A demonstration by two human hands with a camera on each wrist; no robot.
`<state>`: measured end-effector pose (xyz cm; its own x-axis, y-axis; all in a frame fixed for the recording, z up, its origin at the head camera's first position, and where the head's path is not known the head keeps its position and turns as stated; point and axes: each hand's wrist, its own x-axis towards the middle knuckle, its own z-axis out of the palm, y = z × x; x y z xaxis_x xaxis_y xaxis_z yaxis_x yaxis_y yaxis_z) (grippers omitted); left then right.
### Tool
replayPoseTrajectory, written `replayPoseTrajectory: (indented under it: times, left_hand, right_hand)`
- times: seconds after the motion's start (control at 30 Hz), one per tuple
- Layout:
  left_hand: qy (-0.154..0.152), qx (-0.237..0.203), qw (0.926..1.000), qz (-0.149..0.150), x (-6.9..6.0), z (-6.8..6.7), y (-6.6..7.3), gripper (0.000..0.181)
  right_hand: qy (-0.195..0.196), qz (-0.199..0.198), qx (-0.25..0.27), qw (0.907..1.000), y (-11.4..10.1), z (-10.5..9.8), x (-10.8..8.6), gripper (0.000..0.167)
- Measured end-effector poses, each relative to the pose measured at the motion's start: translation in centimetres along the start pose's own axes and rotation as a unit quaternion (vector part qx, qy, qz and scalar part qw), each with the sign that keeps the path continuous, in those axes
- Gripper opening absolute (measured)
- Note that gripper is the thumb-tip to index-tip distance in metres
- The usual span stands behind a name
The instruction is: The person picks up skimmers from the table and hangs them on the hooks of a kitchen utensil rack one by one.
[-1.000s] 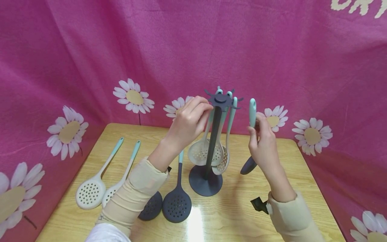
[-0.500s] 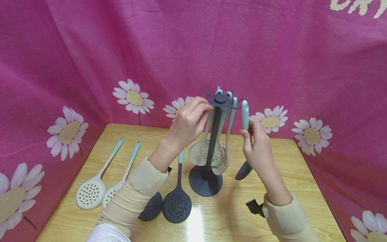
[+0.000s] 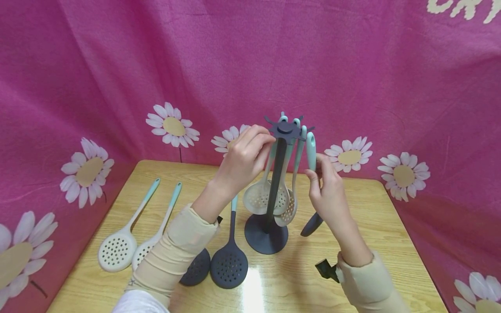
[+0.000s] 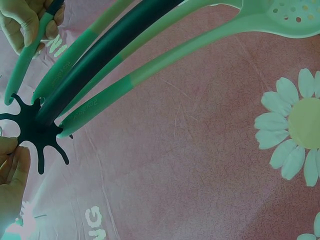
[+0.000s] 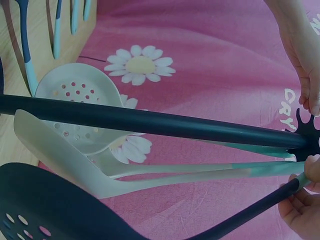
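I see the right hand (image 3: 331,198) gripping a mint-handled dark perforated spoon (image 3: 311,152), steeply tilted, head down, inside the right edge of the wooden table (image 3: 368,230); left hand (image 3: 243,158) pinches a dark pronged rack (image 3: 285,130).

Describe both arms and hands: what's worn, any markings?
Left hand and right hand are bare. On the left: wrinkled beige wrap, small dark mark, then white sleeve. On the right: smoother beige cuff, black block jutting from it.

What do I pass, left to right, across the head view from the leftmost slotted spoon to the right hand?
First white slotted spoon, second white slotted spoon, first dark slotted spoon, second dark slotted spoon, dark stand, right hand.
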<state>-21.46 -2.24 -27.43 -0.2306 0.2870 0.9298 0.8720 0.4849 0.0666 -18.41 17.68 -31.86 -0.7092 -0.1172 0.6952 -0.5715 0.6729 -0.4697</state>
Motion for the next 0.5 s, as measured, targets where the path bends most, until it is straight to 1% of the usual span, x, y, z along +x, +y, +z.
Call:
replayPoseTrajectory:
  times: [0.17, 0.37, 0.5]
  left_hand:
    - [0.000, 0.000, 1.0000, 0.000, 0.0, 0.0, 0.0, 0.006]
    - [-0.001, -0.001, 1.0000, -0.001, 0.0, 0.0, -0.1, 0.006]
    - [-0.001, 0.000, 1.0000, 0.000, 0.0, 0.0, -0.1, 0.006]
  right_hand:
    - [-0.012, 0.015, 0.013, 0.9997, -0.2, 0.3, 0.0, 0.028]
    - [-0.008, 0.012, 0.021, 0.9997, -0.3, 0.8, 0.0, 0.026]
    - [-0.018, 0.019, 0.027, 0.9993, -0.2, 1.2, 0.0, 0.026]
